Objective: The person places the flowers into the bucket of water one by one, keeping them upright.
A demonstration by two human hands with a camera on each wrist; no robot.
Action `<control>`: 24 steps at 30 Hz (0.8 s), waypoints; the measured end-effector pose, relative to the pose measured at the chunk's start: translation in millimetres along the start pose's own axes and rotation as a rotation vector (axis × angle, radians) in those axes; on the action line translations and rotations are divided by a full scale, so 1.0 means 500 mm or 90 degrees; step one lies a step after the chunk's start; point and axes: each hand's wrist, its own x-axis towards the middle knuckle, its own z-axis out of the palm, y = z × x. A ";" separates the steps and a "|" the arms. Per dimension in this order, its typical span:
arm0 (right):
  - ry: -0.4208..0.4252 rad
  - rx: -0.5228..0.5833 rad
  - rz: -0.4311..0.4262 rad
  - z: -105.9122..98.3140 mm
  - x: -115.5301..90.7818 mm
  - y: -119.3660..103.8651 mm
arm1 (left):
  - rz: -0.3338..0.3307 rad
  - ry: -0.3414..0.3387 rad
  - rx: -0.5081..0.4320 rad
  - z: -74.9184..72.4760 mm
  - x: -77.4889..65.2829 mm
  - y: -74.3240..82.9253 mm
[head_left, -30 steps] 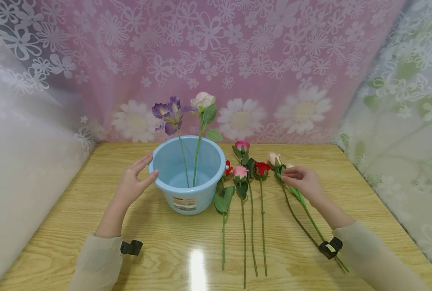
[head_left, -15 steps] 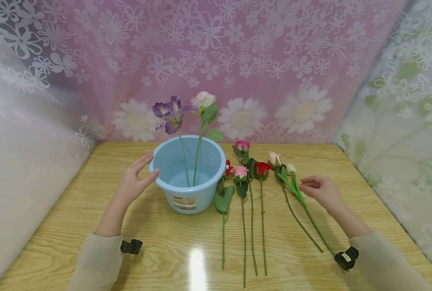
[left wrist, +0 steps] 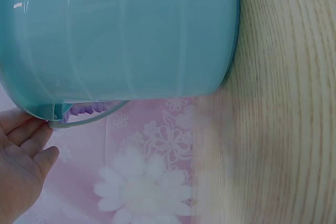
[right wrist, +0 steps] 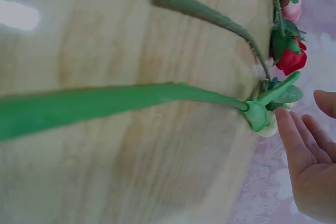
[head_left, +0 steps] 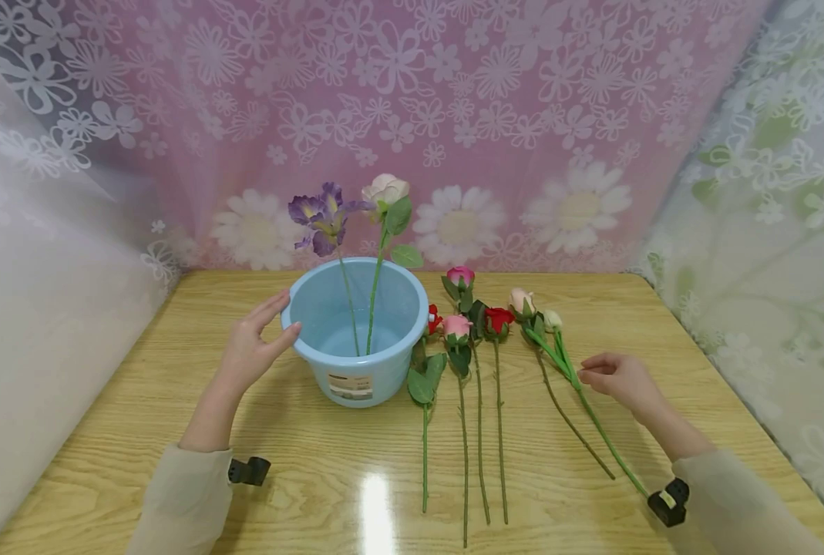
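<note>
The right hand, fingers loosely extended and thumb apart from them, grasps nothing; it is just beside one white tulip, and whether a fingertip touches it cannot be told. The tulip lies on the desk, its stem running toward the right wrist, where its lower end is hidden by a black wrist camera.

Five more flowers lie leftward: one pale pink rose next to the tulip, one red rose, one pink rose, one magenta rose farther back and one red flower, partly hidden by the bucket's rim. Six stems can be counted; where leaves overlap, some joins are hard to follow.

The left hand touches the rim of one blue bucket without clenching, its fingers fairly straight; the left wrist view shows the thumb free and some fingertips hidden behind the rim. Two flowers lean inside the bucket: one purple iris and one white rose, their lower ends hidden by the front wall. One label is too small to read, and cut off in the left wrist view.
</note>
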 end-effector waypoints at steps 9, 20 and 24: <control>-0.020 -0.032 0.025 0.010 -0.004 0.021 | -0.002 -0.002 -0.002 0.000 0.000 -0.001; -0.037 -0.044 0.040 0.016 -0.005 0.036 | 0.005 -0.001 0.003 -0.001 0.000 0.002; -0.046 -0.044 0.065 0.017 -0.004 0.038 | 0.003 0.001 0.006 -0.001 0.000 0.000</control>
